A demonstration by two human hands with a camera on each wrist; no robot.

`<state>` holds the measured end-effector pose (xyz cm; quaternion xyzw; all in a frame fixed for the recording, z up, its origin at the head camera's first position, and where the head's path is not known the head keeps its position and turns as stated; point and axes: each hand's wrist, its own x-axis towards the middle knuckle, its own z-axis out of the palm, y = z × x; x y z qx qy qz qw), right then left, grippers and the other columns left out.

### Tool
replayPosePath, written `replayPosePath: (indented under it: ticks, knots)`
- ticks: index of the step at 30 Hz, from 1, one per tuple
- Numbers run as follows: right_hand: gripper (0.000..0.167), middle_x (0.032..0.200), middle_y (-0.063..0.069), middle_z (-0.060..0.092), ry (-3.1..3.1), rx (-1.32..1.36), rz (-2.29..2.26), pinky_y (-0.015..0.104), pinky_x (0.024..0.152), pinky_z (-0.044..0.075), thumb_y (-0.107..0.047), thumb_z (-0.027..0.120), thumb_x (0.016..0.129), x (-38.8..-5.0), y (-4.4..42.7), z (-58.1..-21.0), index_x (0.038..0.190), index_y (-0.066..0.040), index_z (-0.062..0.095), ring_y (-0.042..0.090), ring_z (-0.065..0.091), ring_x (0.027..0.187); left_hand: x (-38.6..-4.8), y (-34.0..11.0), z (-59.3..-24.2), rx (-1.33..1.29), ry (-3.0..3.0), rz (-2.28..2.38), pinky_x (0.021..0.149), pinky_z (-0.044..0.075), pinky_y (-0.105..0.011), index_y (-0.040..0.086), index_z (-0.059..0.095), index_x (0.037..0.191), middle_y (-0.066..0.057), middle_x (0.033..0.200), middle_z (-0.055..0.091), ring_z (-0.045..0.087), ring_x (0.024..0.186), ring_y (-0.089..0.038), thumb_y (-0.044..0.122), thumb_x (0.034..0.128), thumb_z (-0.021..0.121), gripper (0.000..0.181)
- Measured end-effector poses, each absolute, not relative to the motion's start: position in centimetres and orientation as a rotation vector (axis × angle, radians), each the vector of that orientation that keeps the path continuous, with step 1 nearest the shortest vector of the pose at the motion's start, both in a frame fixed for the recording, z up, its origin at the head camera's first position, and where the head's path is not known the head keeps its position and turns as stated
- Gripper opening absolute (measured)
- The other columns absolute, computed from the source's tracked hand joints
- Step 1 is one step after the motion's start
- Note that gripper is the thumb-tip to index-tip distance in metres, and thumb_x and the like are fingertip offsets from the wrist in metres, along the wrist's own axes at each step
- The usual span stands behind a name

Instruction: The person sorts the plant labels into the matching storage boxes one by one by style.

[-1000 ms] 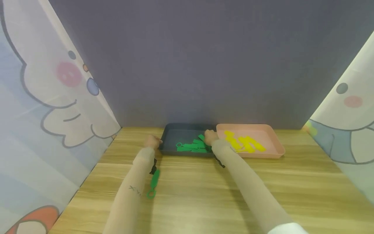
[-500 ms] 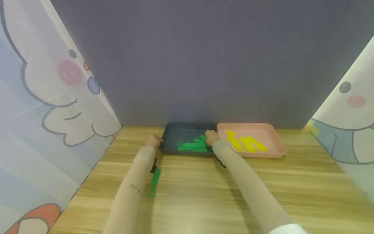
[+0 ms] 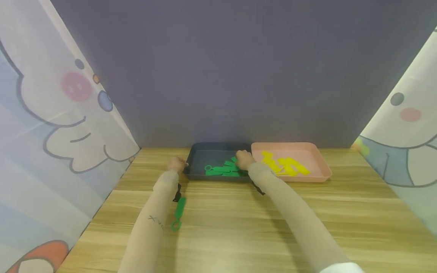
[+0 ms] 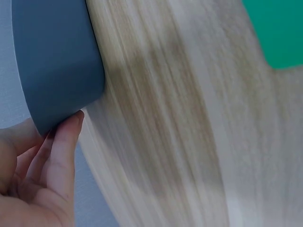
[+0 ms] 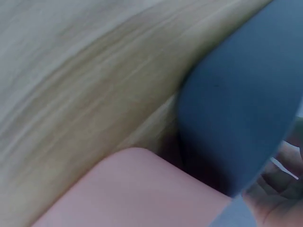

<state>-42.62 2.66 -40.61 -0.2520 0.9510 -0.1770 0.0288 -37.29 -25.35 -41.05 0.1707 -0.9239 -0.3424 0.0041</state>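
Note:
In the head view, my left hand [image 3: 176, 165] is at the left end of a dark blue-grey tray [image 3: 205, 147]. In the left wrist view, its thumb and fingers [image 4: 64, 151] pinch the tray's rim corner. At the tray's other end, my right hand [image 3: 244, 160] bends down just inside the rim, beside several flat green tags [image 3: 222, 169]. Curled fingers [image 5: 279, 182] show beyond the rim in the right wrist view; the rim hides their tips, and what they hold cannot be made out. One green ring-ended tag [image 3: 179, 208] lies on the table by my left forearm.
A pink tray [image 3: 319, 163] holding several yellow tags [image 3: 290, 167] stands against the dark tray's right side. Behind both trays rises a dark grey panel [image 3: 218, 76]. Printed cartoon curtains [image 3: 78, 113] flank the wooden table [image 3: 218, 227].
Very little differs. The whole view shifts slightly as the head moves; both hands stay at the dark tray's ends, and the tags lie as before.

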Motion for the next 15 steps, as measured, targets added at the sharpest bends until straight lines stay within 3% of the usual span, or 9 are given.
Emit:
replayPosePath:
  ticks: [7,15]
  knots:
    - [0.033,0.123,0.017,0.058,2.849,-0.88,-0.664,0.043,0.094,0.047,-0.01,0.057,0.09,-41.0,2.2,-38.9,0.12,0.002,0.057,0.033,0.055,0.112,-37.4,-25.7,-41.1,0.504,-2.926,-1.075,0.098,0.042,-0.044,0.0,0.06,0.117,-0.018,0.123,0.057,0.053,0.114,-0.035,0.018,0.0875,0.059,0.034]
    - [0.03,0.119,0.016,0.061,2.71,-1.256,-0.66,0.038,0.092,0.049,-0.006,0.058,0.088,-37.6,0.9,-37.7,0.117,0.004,0.059,0.028,0.059,0.108,-37.4,-25.9,-40.9,0.494,-2.935,-1.101,0.1,0.041,-0.045,0.0,0.058,0.119,-0.019,0.126,0.055,0.051,0.116,-0.036,0.018,0.0889,0.058,0.035]
